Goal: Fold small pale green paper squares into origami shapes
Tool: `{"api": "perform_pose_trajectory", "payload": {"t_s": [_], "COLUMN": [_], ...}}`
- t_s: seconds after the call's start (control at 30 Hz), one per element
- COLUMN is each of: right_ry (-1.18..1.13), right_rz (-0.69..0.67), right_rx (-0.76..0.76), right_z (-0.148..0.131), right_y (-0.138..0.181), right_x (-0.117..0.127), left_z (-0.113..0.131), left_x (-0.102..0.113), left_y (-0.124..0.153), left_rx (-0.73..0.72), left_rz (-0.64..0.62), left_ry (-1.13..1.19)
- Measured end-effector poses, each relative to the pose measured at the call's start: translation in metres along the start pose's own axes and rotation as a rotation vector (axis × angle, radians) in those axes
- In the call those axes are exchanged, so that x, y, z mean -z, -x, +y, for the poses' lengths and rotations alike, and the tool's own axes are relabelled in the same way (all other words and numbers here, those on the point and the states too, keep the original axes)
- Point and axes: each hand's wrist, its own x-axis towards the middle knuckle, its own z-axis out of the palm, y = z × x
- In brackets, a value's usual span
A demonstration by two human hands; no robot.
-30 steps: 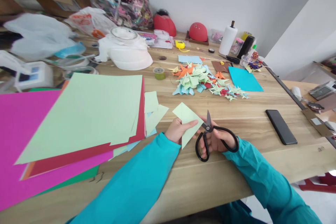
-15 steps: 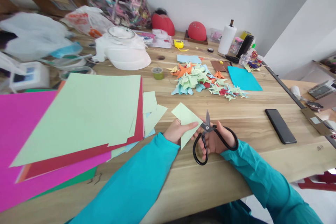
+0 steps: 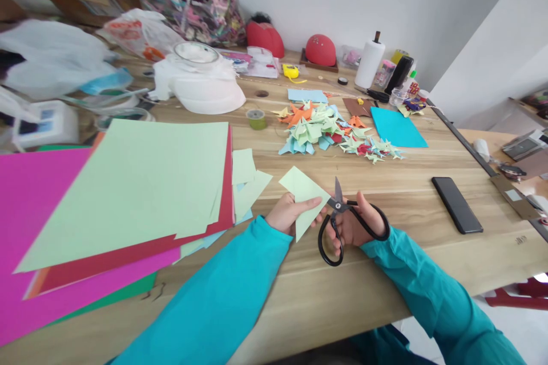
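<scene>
My left hand (image 3: pixel 291 211) pinches a folded piece of pale green paper (image 3: pixel 305 194), thumb on top and fingers underneath. Black-handled scissors (image 3: pixel 338 206) are in my right hand (image 3: pixel 357 225), with thumb and fingers through the loops. Their blades are spread, and the paper's right corner lies at them. One blade points up and away; the other is partly hidden by the paper and fingers. Beyond my hands lies a pile of small folded paper pieces (image 3: pixel 317 125) in green, orange, blue and red.
Large coloured sheets (image 3: pixel 141 177) are stacked at the left, with smaller green pieces (image 3: pixel 252 191) beside them. A black phone (image 3: pixel 456 205) lies at the right. Turquoise paper (image 3: pixel 398 127), a tape roll (image 3: pixel 257 119) and a yellow tape measure (image 3: pixel 291 71) are farther back.
The scissor handles have spread slightly, the lower loop shifting a little to the right. The paper stays in my left hand, nearly unmoved.
</scene>
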Motion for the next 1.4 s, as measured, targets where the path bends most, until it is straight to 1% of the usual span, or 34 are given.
{"api": "perform_pose_trajectory", "payload": {"t_s": [0.17,0.37,0.5,0.63,0.7,0.8,1.0,1.17,1.3,1.37,1.4], "right_ry": [-0.001,0.008,0.023,0.023,0.025,0.029,0.048,0.068,0.076,0.076,0.073], "right_rz": [0.039,-0.004,-0.008,-0.011,-0.009,-0.008,-0.005,-0.029,-0.039,-0.033,-0.030], "right_rx": [-0.011,0.022,0.021,0.024,0.026,0.016,-0.005,-0.005,-0.013,-0.016,-0.015], "right_z": [-0.001,-0.003,-0.004,-0.004,-0.004,-0.005,-0.009,-0.006,-0.005,-0.006,-0.007], "right_y": [0.000,0.000,0.001,0.002,0.002,0.002,0.006,0.006,0.006,0.007,0.007], "right_x": [-0.001,-0.001,-0.002,-0.001,-0.001,-0.001,-0.001,0.000,-0.001,-0.001,-0.001], "left_z": [0.001,0.003,0.004,0.006,0.007,0.007,0.006,0.006,0.004,0.004,0.003], "left_x": [0.001,0.004,0.006,0.004,0.004,0.008,0.018,0.016,0.011,0.009,0.009], "left_y": [0.001,0.000,0.000,0.001,0.001,0.000,-0.004,-0.002,0.002,0.002,0.002], "left_rx": [0.038,0.058,0.083,0.083,0.086,0.099,0.087,0.057,0.053,0.050,0.048], "left_rz": [0.008,0.019,-0.001,0.029,0.023,-0.007,0.023,-0.049,-0.142,-0.150,-0.129], "left_ry": [-0.002,-0.011,-0.030,-0.054,-0.057,-0.063,-0.101,-0.074,-0.064,-0.052,-0.035]}}
